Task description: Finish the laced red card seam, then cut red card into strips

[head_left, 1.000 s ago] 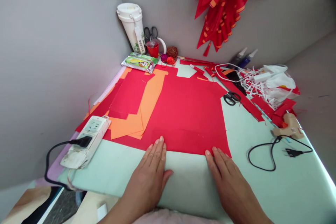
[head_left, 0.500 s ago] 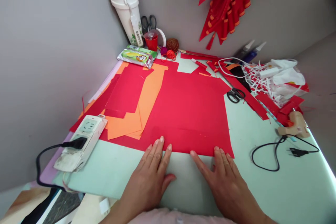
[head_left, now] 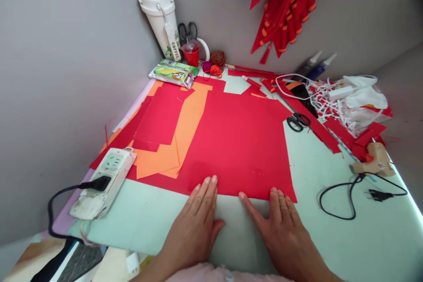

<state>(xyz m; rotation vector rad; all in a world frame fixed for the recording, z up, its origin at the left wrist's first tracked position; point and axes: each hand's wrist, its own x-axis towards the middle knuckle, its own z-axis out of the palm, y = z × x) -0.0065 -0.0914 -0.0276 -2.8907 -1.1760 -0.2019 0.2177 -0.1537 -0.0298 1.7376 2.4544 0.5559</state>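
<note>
Left hand (head_left: pixel 195 224), flat, has drawn its fingers together since 0.5 s ago; right hand (head_left: pixel 287 235) lies apart, 1 finger splayed; red paper (head_left: pixel 244 136) appears steadied, ungripped.

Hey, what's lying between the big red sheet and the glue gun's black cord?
Straight across from the red sheet to the black cord, the head view shows only bare pale green tabletop.
</note>
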